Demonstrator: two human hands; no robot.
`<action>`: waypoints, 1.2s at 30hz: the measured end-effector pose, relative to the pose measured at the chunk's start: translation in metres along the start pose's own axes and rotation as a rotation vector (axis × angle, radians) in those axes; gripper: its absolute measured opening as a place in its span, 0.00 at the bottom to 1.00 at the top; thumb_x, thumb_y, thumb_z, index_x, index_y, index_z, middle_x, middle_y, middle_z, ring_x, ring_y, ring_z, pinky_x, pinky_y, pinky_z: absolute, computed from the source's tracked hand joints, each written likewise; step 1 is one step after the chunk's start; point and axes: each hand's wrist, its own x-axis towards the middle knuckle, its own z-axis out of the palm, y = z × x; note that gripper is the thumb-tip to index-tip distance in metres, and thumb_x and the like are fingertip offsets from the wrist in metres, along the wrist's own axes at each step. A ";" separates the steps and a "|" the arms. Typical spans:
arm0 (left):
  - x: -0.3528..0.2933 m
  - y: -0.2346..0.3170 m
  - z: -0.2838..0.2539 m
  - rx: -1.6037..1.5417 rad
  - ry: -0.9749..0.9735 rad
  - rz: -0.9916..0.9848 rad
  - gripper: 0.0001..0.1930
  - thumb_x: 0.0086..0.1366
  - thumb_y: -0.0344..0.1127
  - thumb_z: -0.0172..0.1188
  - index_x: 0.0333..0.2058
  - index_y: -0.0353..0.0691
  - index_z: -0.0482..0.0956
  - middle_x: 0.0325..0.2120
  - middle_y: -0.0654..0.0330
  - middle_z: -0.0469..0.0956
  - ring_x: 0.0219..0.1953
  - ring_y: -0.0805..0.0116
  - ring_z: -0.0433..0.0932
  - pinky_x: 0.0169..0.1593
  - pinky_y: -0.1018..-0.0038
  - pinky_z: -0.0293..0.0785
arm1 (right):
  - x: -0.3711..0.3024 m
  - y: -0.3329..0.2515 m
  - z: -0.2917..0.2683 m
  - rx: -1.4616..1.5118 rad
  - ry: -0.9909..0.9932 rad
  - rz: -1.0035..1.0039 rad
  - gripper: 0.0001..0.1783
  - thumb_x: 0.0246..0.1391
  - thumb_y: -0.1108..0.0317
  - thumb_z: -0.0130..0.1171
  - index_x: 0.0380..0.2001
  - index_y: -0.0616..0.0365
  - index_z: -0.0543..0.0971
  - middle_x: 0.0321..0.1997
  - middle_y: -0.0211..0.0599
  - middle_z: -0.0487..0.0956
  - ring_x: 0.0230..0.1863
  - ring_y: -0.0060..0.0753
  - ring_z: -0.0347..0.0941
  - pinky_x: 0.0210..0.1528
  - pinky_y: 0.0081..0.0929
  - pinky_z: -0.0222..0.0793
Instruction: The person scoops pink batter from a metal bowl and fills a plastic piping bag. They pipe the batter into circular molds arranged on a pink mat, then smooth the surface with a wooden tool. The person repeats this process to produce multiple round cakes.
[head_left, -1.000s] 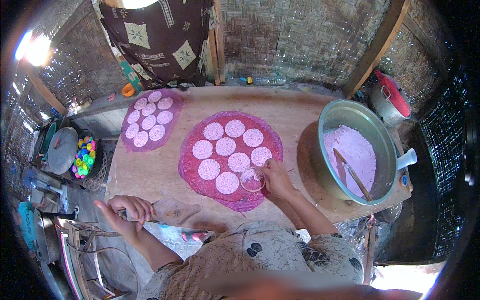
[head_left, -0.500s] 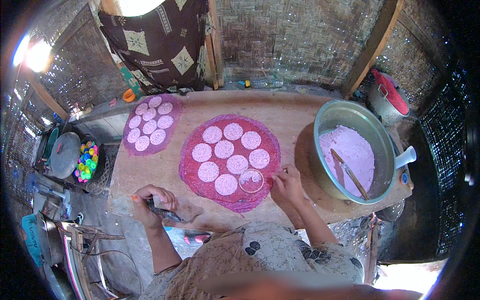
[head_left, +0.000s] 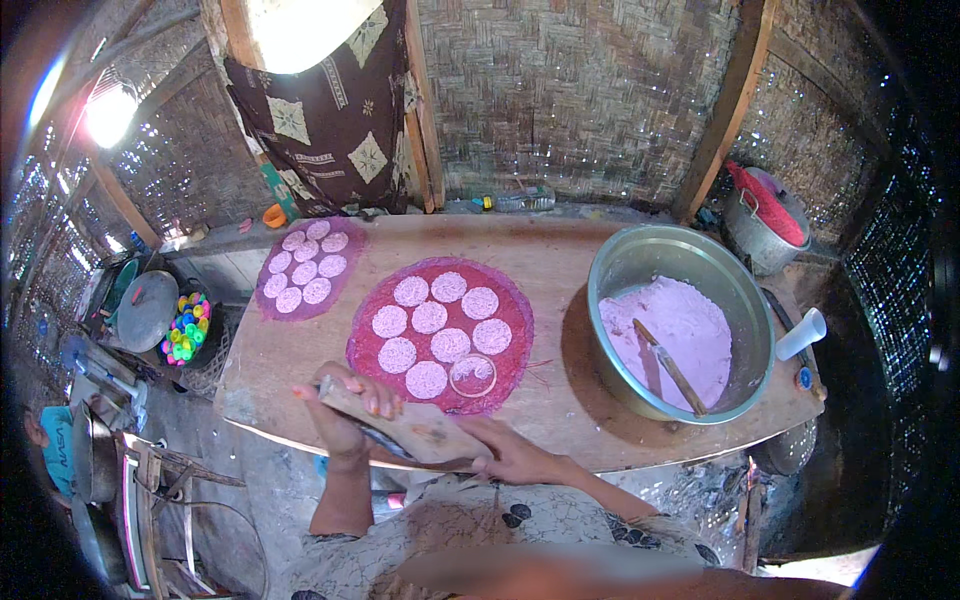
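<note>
My left hand is closed around one end of a broad, flat tan piece with a dark lower edge; its exact kind is unclear. Against its other end, my right hand is closed, with the thumb below. Just beyond them lies a round red mesh sheet bearing several pale pink crumbly discs. Near its front right, a thin ring mould surrounds some loose pink crumbs and bare mesh.
A second mesh sheet with discs lies at the table's far left. On the right stands a large metal basin of pink crumbly meal, with a wooden stick in it. Nearby are a white cup and a lidded pot.
My right hand has left the ring mould's side and come to the flat piece. My left hand has raised that piece and brought it rightward, nearer the mesh. The whole view has shifted slightly.
</note>
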 end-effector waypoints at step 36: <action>0.042 -0.091 0.180 0.943 -1.568 -0.150 0.24 0.57 0.46 0.66 0.48 0.40 0.77 0.39 0.53 0.78 0.40 0.59 0.78 0.42 0.63 0.70 | -0.032 -0.086 -0.247 -0.702 0.004 -0.215 0.31 0.61 0.35 0.43 0.44 0.54 0.75 0.29 0.51 0.77 0.31 0.60 0.75 0.32 0.49 0.70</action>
